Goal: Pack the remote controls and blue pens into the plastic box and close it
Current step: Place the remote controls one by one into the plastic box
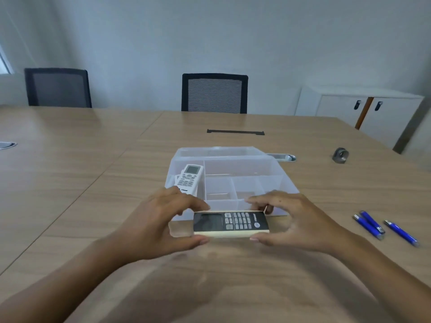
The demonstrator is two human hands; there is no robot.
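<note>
Plastic box [233,170], lid off, white remotes [189,178] in left compartment.

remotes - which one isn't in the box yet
The black-faced remote, held sideways between the left hand and right hand in front of the plastic box. The white remote already lies in its left compartment.

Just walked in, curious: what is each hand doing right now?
Left hand: fingers grip one end of the black-faced, cream-edged remote control.
Right hand: fingers grip its other end.
</note>
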